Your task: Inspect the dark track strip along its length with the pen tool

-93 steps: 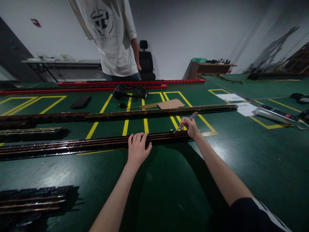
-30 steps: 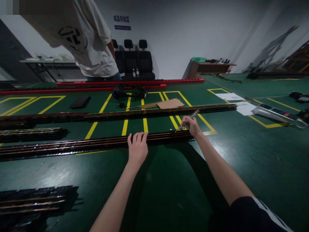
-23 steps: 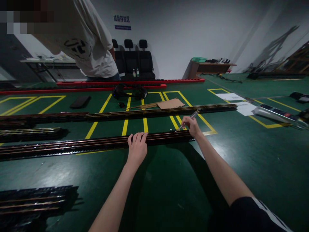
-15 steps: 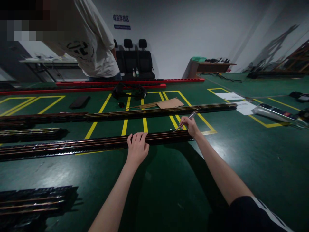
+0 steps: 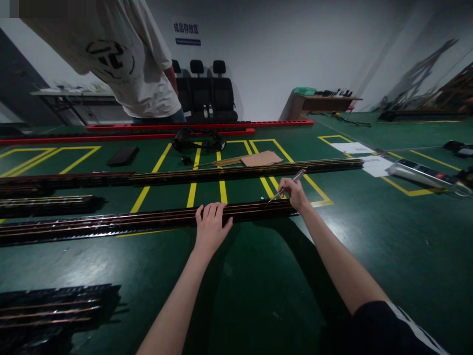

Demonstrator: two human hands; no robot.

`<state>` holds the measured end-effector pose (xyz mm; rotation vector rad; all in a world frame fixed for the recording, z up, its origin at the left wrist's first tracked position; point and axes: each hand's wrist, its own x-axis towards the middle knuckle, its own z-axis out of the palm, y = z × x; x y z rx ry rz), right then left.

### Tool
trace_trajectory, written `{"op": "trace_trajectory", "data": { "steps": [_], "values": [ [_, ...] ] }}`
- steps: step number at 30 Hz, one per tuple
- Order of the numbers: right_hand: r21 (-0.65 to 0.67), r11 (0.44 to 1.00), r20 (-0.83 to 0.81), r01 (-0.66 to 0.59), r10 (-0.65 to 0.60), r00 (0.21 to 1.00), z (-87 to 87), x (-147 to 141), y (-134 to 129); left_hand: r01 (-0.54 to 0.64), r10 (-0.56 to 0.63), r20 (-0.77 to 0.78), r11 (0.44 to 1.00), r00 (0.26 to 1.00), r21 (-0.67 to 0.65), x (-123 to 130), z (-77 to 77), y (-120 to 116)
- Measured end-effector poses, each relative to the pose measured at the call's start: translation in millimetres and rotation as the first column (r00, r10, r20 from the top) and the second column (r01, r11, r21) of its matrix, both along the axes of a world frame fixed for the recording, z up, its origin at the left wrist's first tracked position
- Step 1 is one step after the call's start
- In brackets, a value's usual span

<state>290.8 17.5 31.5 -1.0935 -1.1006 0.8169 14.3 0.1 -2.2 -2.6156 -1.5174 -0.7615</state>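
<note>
Our spread left hand [image 5: 211, 227] rests on a long, glossy black rail [image 5: 148, 222]. Our right hand [image 5: 293, 193] pinches a slim silvery tool [image 5: 299, 175] at its far edge.

Wall sign [image 5: 186, 28], far, left of centre, reading 成品存放区, over a blue strip [image 5: 188, 42] with pale lettering too small to read; white shirt [image 5: 150, 81], far left, with round dark emblem [image 5: 110, 55], wording illegible; white sheet [image 5: 353, 148], right, print unreadable.
</note>
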Motion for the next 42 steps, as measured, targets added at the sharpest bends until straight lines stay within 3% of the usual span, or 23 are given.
{"op": "trace_trajectory", "data": {
  "steps": [42],
  "values": [
    [-0.002, 0.998, -0.009, 0.056, -0.056, 0.998, 2.4, -4.0, -1.4, -0.056, 0.058, -0.04, 0.997, 0.998, 0.045, 5.5, 3.9, -3.3]
  ]
}}
